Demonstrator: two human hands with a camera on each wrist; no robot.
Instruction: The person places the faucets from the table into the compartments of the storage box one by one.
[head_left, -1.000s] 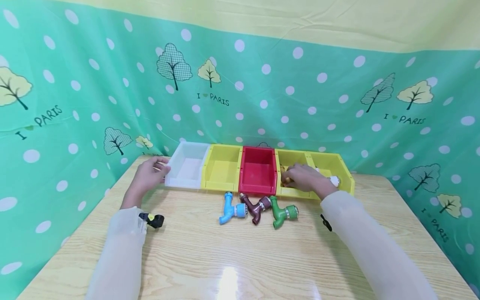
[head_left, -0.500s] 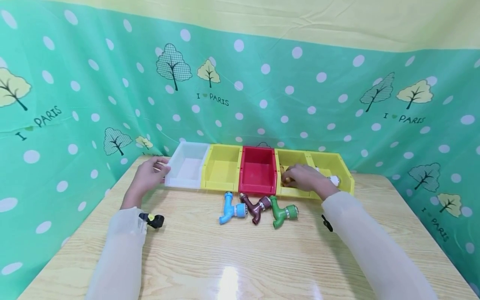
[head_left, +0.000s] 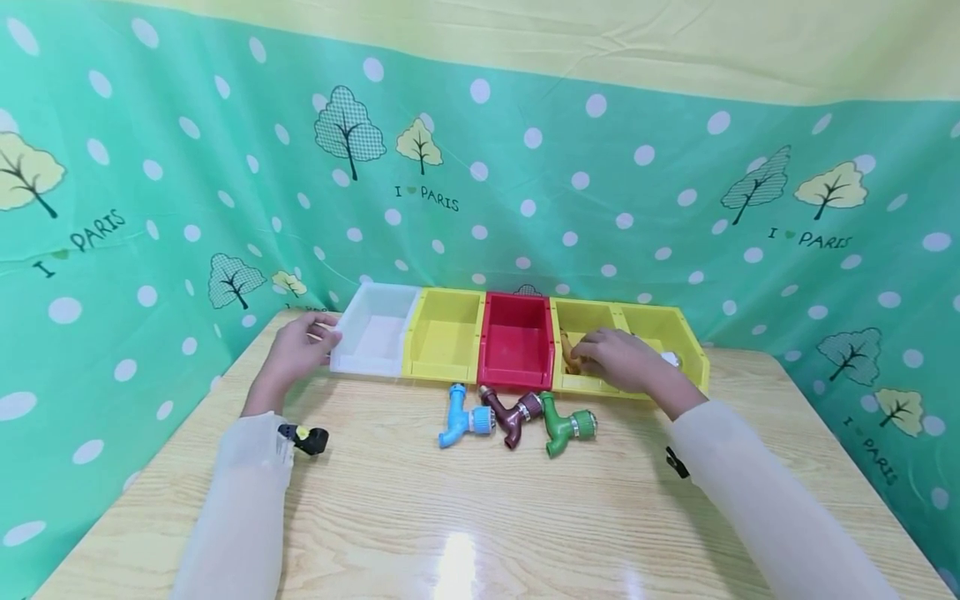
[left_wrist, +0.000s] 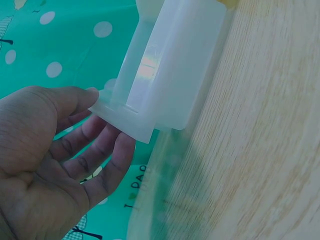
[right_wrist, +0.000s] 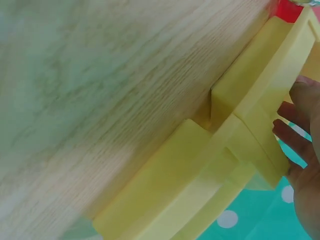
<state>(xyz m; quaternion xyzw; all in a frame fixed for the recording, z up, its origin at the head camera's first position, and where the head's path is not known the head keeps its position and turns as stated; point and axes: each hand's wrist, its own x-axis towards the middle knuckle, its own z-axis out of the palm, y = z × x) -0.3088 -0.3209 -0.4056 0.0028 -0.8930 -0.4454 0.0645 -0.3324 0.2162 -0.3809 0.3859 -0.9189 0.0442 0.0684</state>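
Note:
My left hand (head_left: pixel 296 348) pinches the near left corner of the white bin (head_left: pixel 367 367); in the left wrist view the thumb lies on its rim (left_wrist: pixel 122 117) and the fingers are below. My right hand (head_left: pixel 618 358) reaches over the right yellow bins, its fingers loosely bent inside the left one of that pair (head_left: pixel 592 385). Just left of the fingertips an orange-yellow tap (head_left: pixel 567 352) shows in that bin, partly hidden by the hand. The right wrist view shows the right hand (right_wrist: pixel 305 135) beyond the yellow wall, with nothing visible between thumb and fingers.
A blue tap (head_left: pixel 459 421), a maroon tap (head_left: pixel 513 417) and a green tap (head_left: pixel 562 427) lie on the wooden table (head_left: pixel 420 508) before the bins. Another yellow bin (head_left: pixel 442 333) and a red bin (head_left: pixel 517 342) stand mid-row. A white tap end (head_left: pixel 671 358) shows in the rightmost bin.
My right hand has drawn back slightly to the right, leaving more of the orange-yellow tap in view. The left hand stays on the white bin.

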